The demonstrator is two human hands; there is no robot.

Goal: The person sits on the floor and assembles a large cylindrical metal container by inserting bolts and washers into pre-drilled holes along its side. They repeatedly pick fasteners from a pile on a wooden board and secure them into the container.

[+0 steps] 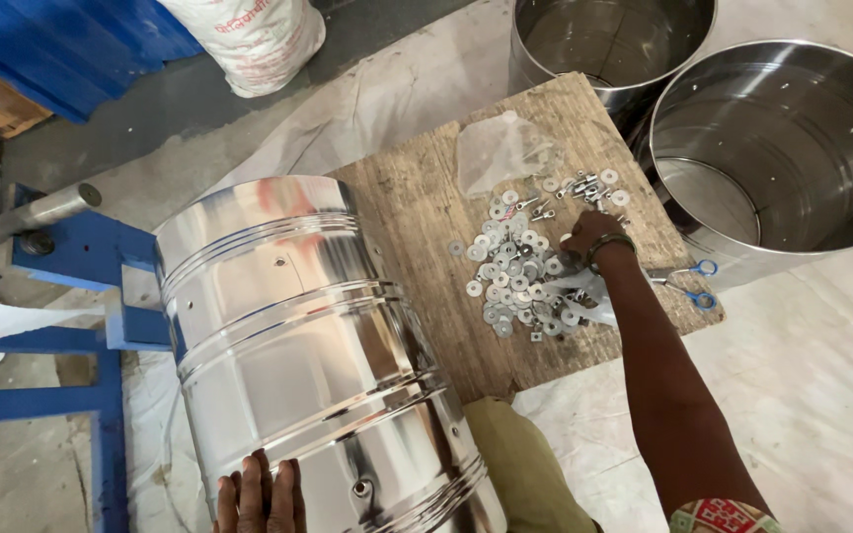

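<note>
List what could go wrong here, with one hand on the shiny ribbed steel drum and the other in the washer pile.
The ribbed steel drum lies on its side, steadied only by the left hand; it might roll. The right hand, reaching into the heap of small metal washers, could scatter them off the wooden board or catch the blue-handled scissors nearby.

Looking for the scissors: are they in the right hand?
No, the blue-handled scissors lie on the wooden board beside the right hand.

Right hand (584, 240) reaches washers (510, 276); left hand (259, 494) steadies steel drum (298, 345).
</note>
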